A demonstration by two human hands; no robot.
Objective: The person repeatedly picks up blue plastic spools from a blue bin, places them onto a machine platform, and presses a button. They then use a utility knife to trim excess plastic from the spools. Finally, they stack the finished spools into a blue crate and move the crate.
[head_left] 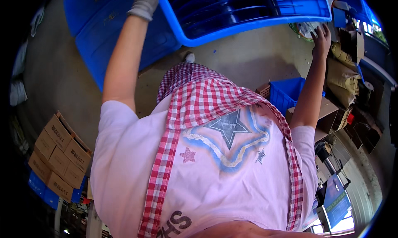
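Observation:
A large blue plastic bin [257, 29] spans the top of the view. Inside it lie dark, glossy, curved pieces [232, 7] in rows. My left hand [145, 0], in a pale grey glove, is beside the bin's left rim; its fingers run out of the picture at the top, so its grip is hidden. A broad blue plastic surface [124, 36] lies under my left forearm. My right hand [321, 41] reaches up just below the bin's right corner. Its fingers are apart, with nothing visible in them.
Behind my right arm stand a blue crate [286, 92], a cardboard box [327, 113] and yellowish sacks [343, 78]. Stacked brown cartons [62, 155] stand at the lower left. My shoe [189, 57] is on the grey floor below the bin.

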